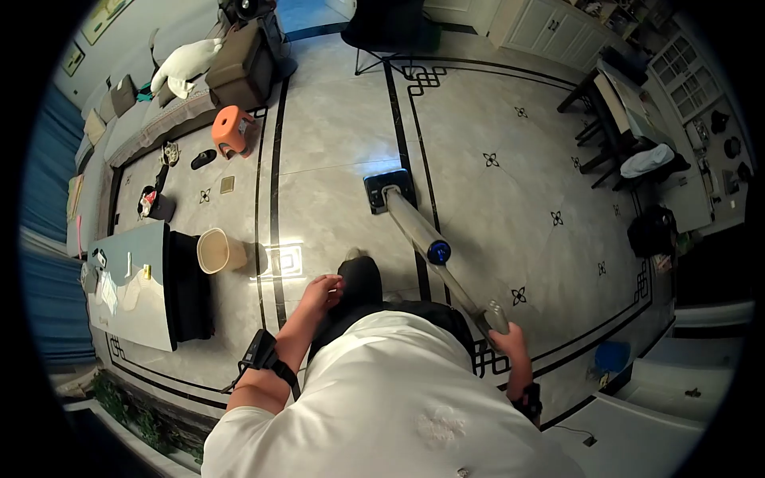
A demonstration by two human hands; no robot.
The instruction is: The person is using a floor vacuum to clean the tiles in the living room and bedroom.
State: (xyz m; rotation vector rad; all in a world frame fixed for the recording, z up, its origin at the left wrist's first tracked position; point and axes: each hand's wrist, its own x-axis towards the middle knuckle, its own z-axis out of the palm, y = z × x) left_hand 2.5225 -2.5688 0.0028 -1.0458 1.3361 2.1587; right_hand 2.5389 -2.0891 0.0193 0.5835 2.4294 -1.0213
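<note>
A grey upright floor cleaner (pixel 416 221) slants across the tiled floor, its wide black floor head (pixel 389 189) flat on the tiles ahead of my feet, with a bluish light at its front edge. My right hand (pixel 508 340) is closed around its handle at the lower right. A round blue display glows on the cleaner's body. My left hand (pixel 326 291) hangs in front of my left thigh, fingers loosely curled, and nothing shows in it. The nearest object on that side is a beige plastic bin (pixel 221 251).
On the left are a low coffee table (pixel 137 287), a small dark bin (pixel 160 206), a black slipper (pixel 204 159), an orange stool (pixel 232 128) and a grey sofa (pixel 134 122). A black chair (pixel 388 30) stands ahead. On the right stand a table (pixel 627 98) and a black bag (pixel 651 232).
</note>
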